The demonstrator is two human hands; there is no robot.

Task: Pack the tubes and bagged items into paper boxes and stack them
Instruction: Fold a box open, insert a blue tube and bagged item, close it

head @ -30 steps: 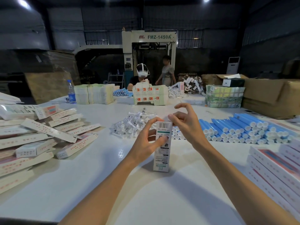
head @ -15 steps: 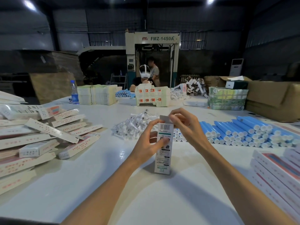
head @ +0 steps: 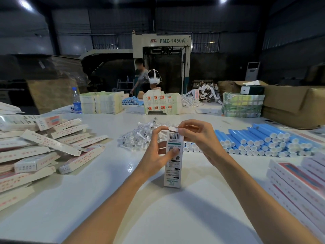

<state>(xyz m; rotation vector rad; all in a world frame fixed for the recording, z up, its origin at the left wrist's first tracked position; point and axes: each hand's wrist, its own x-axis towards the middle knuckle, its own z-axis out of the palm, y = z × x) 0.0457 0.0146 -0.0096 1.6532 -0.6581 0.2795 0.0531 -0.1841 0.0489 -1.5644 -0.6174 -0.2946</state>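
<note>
Left hand (head: 156, 155) grips the paper box (head: 173, 170), thumb across its printed face and fingers curled behind, holding it upright on the white table (head: 167, 217). Right hand (head: 198, 138) pinches the top flap (head: 173, 128) at the box's upper end, wrist raised. I judge this box to be at its closing step; its contents are hidden. Much looks left to do: bagged items (head: 137, 140) lie heaped just behind it, with blue tubes (head: 260, 140) in rows to the right. A heap of boxes (head: 44, 148) sprawls on the left, and box stacks (head: 299, 176) sit tidily at the right edge.
</note>
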